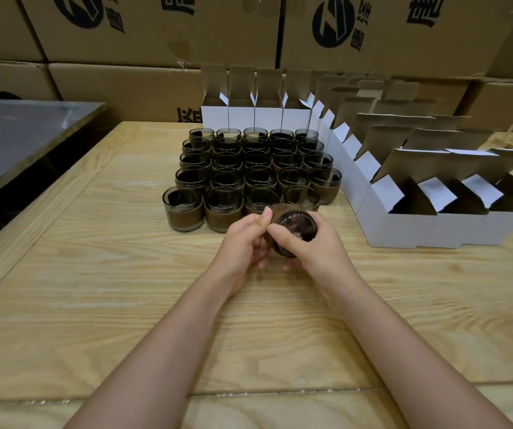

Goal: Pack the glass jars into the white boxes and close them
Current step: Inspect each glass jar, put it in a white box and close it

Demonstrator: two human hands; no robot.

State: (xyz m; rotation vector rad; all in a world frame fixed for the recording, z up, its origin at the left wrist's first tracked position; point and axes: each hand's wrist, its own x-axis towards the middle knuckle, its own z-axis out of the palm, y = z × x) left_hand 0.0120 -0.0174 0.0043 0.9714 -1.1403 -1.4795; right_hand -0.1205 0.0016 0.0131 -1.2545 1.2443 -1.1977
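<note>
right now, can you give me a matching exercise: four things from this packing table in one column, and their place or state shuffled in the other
Things
1. held jar
2. jars in rows
3. white boxes
4. brown cartons

Place or state
a. flaps open, along the back and right of the table
b. stacked behind the table
c. tipped, gripped by left hand and right hand
d. upright, mid-table

Pairs: 1-c, 2-d, 3-a, 4-b
</note>
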